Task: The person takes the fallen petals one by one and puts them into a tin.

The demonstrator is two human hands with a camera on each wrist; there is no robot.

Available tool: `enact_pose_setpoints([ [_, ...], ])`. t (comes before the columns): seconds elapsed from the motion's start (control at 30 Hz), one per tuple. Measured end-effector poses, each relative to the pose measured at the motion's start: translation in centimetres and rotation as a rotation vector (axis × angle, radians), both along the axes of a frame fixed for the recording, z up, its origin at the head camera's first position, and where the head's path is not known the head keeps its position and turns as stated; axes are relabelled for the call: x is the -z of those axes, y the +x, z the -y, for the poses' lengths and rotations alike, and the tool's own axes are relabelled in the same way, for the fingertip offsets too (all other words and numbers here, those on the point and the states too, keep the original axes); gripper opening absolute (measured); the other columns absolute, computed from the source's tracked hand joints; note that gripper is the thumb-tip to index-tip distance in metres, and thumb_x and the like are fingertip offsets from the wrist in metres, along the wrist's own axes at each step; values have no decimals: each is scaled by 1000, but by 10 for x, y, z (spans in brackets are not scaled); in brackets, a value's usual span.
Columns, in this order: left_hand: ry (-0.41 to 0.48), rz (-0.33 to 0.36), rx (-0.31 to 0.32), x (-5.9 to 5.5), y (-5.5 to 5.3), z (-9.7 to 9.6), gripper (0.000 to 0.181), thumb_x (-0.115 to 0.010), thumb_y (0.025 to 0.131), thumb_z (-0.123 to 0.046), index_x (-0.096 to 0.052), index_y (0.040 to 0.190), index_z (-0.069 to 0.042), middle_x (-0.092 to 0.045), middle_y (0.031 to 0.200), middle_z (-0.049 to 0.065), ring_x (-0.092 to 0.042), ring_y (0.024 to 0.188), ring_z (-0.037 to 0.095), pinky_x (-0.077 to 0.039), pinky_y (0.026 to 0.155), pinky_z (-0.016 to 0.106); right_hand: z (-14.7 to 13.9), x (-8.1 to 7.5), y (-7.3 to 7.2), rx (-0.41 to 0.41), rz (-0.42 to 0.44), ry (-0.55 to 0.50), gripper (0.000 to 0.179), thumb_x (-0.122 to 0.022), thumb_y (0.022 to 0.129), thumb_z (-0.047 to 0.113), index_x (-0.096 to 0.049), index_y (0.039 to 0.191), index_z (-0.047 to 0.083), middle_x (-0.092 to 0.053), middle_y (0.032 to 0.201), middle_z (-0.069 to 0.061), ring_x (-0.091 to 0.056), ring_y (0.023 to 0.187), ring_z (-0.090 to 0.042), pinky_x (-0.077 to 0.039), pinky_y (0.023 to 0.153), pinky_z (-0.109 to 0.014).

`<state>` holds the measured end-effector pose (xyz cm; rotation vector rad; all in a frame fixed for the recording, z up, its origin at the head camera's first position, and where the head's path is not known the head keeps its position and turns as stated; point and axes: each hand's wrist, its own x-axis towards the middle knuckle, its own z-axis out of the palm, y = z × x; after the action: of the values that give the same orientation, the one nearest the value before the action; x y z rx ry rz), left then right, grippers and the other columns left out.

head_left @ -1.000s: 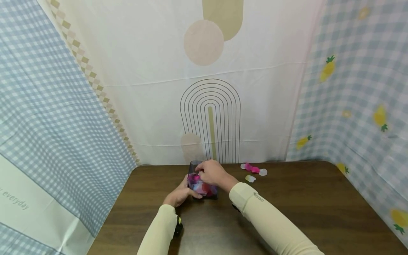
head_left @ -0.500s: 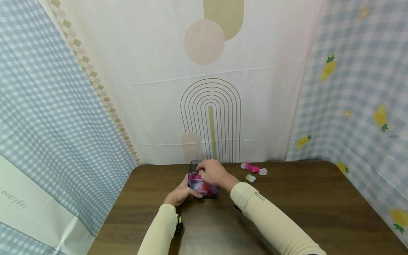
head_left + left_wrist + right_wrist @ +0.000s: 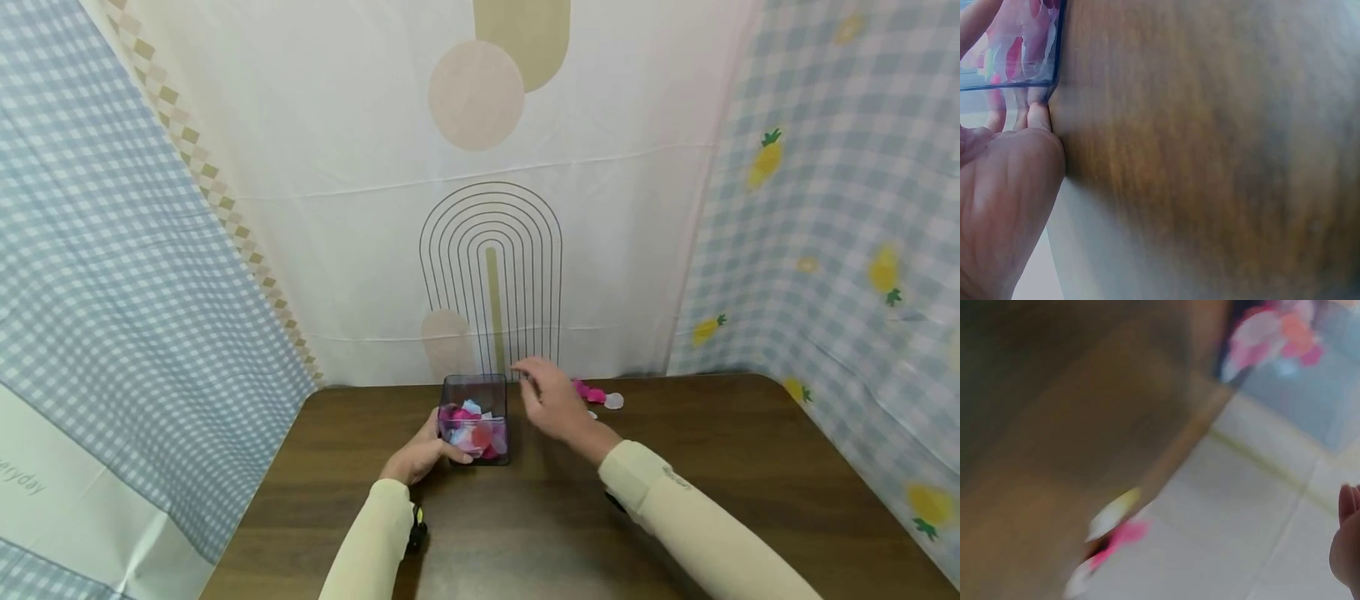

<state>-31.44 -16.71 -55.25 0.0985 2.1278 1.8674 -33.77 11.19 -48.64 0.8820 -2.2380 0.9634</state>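
A clear, dark-tinted plastic box (image 3: 475,388) stands near the table's far edge, partly filled with pink, white and red artificial petals (image 3: 480,435). My left hand (image 3: 420,454) holds the box from its left side, thumb across the front wall and the other fingers round the side. The left wrist view shows that hand (image 3: 1007,187) against the box's lower corner. To the right of the box, my right hand (image 3: 553,404) hovers with thumb and forefinger parted and nothing between them. Just beyond it lie several loose petals (image 3: 597,396), partly hidden by the hand.
The brown wooden table (image 3: 712,483) extends to both sides and toward me. A white patterned cloth (image 3: 360,275) hangs right behind its far edge. Checked cloths hang on the left (image 3: 165,250) and right (image 3: 825,208).
My right hand has come out of the box and moved right toward the loose petals, uncovering the petals inside. My left hand keeps its hold on the box.
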Motion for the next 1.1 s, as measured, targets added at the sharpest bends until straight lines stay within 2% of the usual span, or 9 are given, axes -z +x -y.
enact_pose_setpoints([
  [0.13, 4, 3, -2, 0, 0, 0, 111, -89, 68, 4, -28, 160, -13, -46, 157, 18, -46, 142, 34, -17, 132, 63, -48, 18, 6, 83, 27, 21, 28, -56, 98, -4, -74, 119, 2, -75, 112, -14, -71, 103, -28, -60, 92, -48],
  [0.23, 5, -3, 2, -1, 1, -3, 111, -89, 69, 5, -27, 160, -12, -47, 157, 18, -47, 141, 33, -20, 132, 62, -81, 30, 14, 150, 97, 37, 28, -54, 100, -4, -76, 117, 3, -75, 111, -11, -71, 102, -25, -60, 89, -48],
  [0.37, 6, -4, 9, -2, 1, -4, 112, -88, 70, 5, -26, 161, -12, -45, 158, 18, -47, 142, 34, -20, 132, 61, -109, 39, 21, 207, 129, 53, 25, -58, 99, -5, -76, 114, 4, -76, 109, -9, -70, 98, -21, -58, 85, -44],
  [0.57, 12, 7, -11, 1, 0, -1, 112, -88, 68, 5, -27, 161, -12, -42, 161, 19, -42, 146, 36, -16, 133, 62, -124, 41, 24, 212, 170, 69, 24, -63, 98, -2, -76, 117, 5, -76, 111, -8, -64, 92, -16, -54, 78, -32],
  [0.67, 13, 8, -15, 1, 1, -1, 113, -89, 69, 4, -26, 161, -12, -41, 162, 19, -41, 148, 36, -15, 133, 62, -127, 42, 24, 227, 194, 78, 23, -64, 98, 0, -76, 117, 6, -75, 111, -8, -65, 92, -16, -55, 78, -32],
  [0.77, 16, 10, -20, 0, 1, -2, 113, -88, 69, 4, -26, 162, -13, -42, 162, 19, -41, 148, 36, -14, 133, 63, -130, 43, 21, 243, 228, 104, 23, -66, 97, 2, -76, 118, 5, -75, 111, -9, -68, 93, -19, -58, 81, -38],
  [0.93, 19, 6, -22, -1, 2, -3, 113, -88, 70, 4, -25, 162, -12, -43, 161, 19, -41, 148, 36, -14, 133, 63, -139, 48, 12, 292, 347, 181, 31, -70, 98, 11, -71, 127, 0, -72, 121, -17, -71, 104, -30, -59, 91, -52],
  [1.1, 18, 8, -19, -1, 2, -2, 112, -88, 70, 4, -25, 161, -12, -43, 161, 19, -41, 148, 36, -15, 134, 62, -145, 53, -1, 376, 485, 309, 59, -75, 98, 36, -64, 136, -7, -67, 129, -26, -64, 117, -43, -53, 101, -61],
])
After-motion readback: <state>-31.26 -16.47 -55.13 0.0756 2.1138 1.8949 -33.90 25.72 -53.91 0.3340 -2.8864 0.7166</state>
